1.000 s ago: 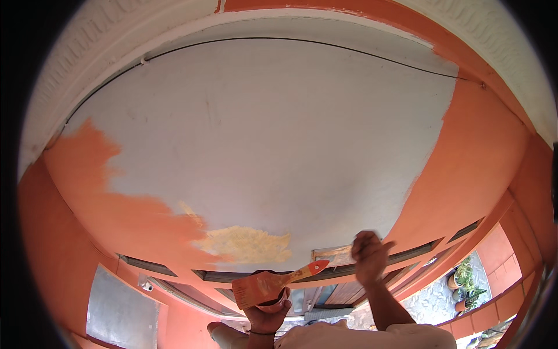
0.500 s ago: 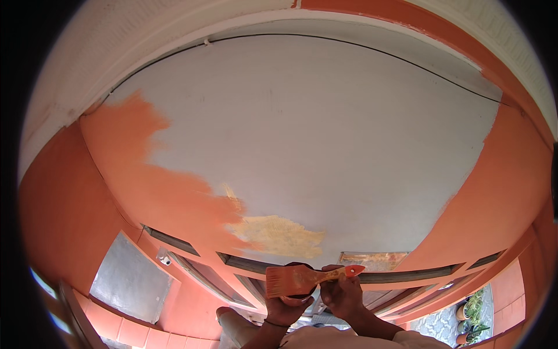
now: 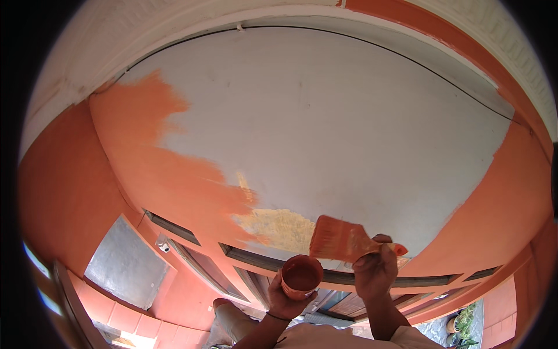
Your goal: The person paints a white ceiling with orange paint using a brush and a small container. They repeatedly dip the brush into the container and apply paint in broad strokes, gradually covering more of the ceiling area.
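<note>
In my right hand (image 3: pixel 376 269) is a wide paintbrush (image 3: pixel 342 238), gripped by its handle, with the orange-coated bristles pointing left. My left hand (image 3: pixel 283 302) is wrapped round a small paint cup (image 3: pixel 301 279) that has orange paint inside. The brush is just above and to the right of the cup's rim, apart from it. Beyond both hands spreads a pale grey wall (image 3: pixel 325 128), with fresh orange paint (image 3: pixel 180 180) over its left part. A yellowish patch (image 3: pixel 279 227) lies at the lower edge of that orange area.
A black cable (image 3: pixel 325 29) runs along the wall's top. Below the wall are dark vent slots (image 3: pixel 256 260) and window frames. At lower left are a grey panel (image 3: pixel 129 264) and a small white camera (image 3: pixel 163 244). Potted plants (image 3: pixel 462 323) stand at lower right.
The brush has risen from over the cup and moved up and right with my right hand, uncovering the cup's inside. My view has shifted slightly.
</note>
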{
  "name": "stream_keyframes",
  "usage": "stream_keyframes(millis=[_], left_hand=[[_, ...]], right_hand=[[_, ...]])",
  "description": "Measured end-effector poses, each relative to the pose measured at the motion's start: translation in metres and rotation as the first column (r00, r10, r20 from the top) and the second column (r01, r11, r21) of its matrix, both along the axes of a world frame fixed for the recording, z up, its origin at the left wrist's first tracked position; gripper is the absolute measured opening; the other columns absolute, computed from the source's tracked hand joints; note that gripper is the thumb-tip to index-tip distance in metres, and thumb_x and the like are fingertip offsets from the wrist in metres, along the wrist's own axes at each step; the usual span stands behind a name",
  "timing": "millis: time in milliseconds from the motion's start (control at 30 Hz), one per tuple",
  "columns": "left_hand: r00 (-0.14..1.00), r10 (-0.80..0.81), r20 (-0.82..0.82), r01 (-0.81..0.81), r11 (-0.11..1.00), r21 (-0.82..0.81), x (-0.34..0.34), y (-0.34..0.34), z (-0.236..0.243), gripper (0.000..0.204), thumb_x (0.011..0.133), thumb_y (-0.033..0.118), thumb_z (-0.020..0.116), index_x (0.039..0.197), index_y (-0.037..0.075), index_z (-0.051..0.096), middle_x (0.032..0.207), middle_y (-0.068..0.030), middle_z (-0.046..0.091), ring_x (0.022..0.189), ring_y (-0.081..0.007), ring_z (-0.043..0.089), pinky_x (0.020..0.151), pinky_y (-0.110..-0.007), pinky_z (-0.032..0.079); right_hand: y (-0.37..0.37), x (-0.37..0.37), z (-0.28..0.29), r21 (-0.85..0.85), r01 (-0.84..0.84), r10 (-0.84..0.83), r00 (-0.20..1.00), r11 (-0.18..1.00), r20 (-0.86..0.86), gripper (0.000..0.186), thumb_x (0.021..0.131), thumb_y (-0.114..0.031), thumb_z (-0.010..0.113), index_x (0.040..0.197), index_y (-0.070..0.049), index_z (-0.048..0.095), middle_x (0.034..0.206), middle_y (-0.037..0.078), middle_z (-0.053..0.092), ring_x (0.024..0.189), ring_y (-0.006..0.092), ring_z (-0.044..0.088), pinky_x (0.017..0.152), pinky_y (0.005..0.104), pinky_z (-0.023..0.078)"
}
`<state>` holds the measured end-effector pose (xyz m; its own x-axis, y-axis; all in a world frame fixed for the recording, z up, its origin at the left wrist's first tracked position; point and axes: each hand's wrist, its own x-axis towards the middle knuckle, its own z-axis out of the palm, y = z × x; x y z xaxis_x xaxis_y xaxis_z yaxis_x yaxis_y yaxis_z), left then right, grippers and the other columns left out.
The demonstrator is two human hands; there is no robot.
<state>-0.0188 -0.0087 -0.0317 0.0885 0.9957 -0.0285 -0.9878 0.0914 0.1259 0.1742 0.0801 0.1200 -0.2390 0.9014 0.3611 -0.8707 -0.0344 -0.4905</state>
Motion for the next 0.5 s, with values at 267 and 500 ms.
stream_keyframes(millis=[267,500], left_hand=[[0.998,-0.007,0.062,0.006,1.000,0.019,0.005,0.002,-0.014,0.061,0.098,0.062,0.060,0.147,0.026,0.056,0.151,-0.0076,0.057,0.133,-0.0333,0.058,0.096,-0.060,0.053],[0.999,0.011,0.036,-0.011,1.000,0.005,0.002,0.003,-0.009,0.060,0.099,0.063,0.058,0.146,0.027,0.056,0.150,-0.0067,0.058,0.132,-0.0326,0.057,0.098,-0.060,0.050]], right_hand=[[0.043,-0.002,0.101,0.547,0.416,-0.370,0.908,0.727,-0.198,0.034,0.099,-0.008,0.067,0.129,0.004,0.056,0.101,0.022,0.075,0.080,0.0284,0.079,0.066,0.0360,0.069],[0.059,-0.004,0.126,0.690,0.508,-0.481,0.838,0.516,-0.257,0.035,0.099,-0.007,0.067,0.132,0.004,0.061,0.113,0.022,0.071,0.080,0.0322,0.079,0.061,0.0344,0.069]])
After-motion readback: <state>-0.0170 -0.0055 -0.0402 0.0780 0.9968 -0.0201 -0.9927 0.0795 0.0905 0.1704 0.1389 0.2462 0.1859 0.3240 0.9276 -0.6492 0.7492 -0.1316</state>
